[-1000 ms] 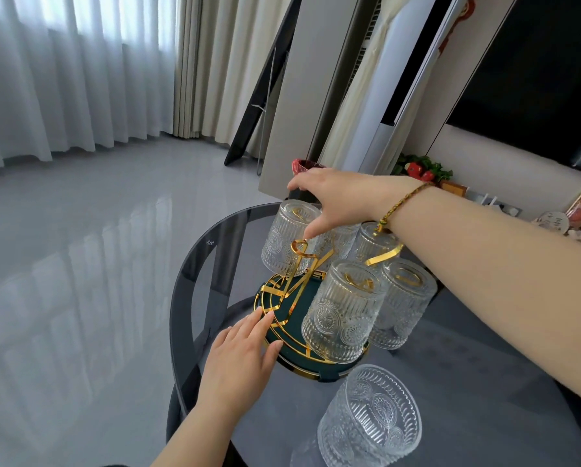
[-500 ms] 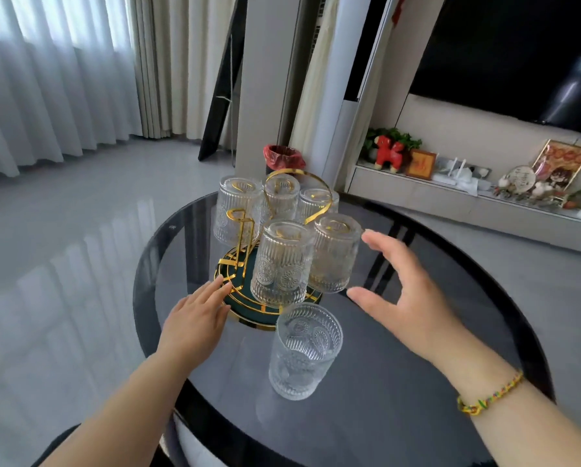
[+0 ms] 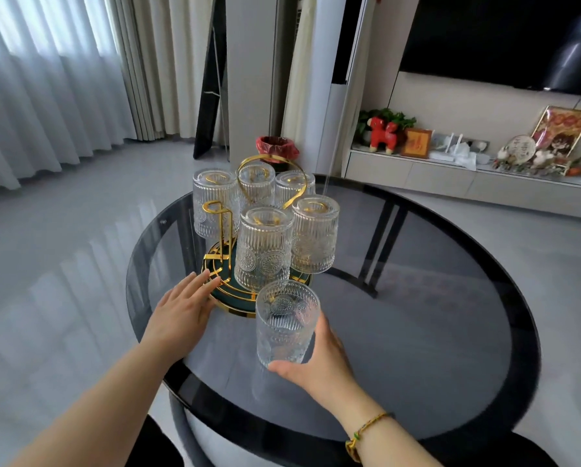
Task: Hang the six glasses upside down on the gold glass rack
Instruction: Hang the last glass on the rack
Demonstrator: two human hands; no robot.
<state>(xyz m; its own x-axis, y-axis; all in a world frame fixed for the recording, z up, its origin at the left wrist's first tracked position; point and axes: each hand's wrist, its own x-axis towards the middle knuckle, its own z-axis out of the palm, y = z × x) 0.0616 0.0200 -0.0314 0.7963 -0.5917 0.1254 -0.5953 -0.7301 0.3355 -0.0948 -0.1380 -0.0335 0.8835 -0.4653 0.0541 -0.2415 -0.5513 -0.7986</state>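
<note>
- Your left hand (image 3: 181,308) lies flat with the fingers spread, fingertips touching the left rim of the rack's green and gold round base (image 3: 230,294); it grips nothing.
- Just right of that hand, one gold peg (image 3: 219,227) of the gold glass rack (image 3: 271,176) stands bare, its looped top uncovered.
- Five ribbed glasses hang upside down around the rack's looped handle: one at back left (image 3: 215,202), one at back centre (image 3: 256,183), one at back right (image 3: 294,188), one in front (image 3: 264,247) and one at front right (image 3: 314,237).
- The sixth glass (image 3: 285,326) stands upright, mouth up, on the dark round glass table (image 3: 434,332), just in front of the base.
- Your right hand (image 3: 319,362), a beaded bracelet (image 3: 366,433) on its wrist, wraps the lower part of that glass from the right, thumb under its near side, fingers behind it.
</note>
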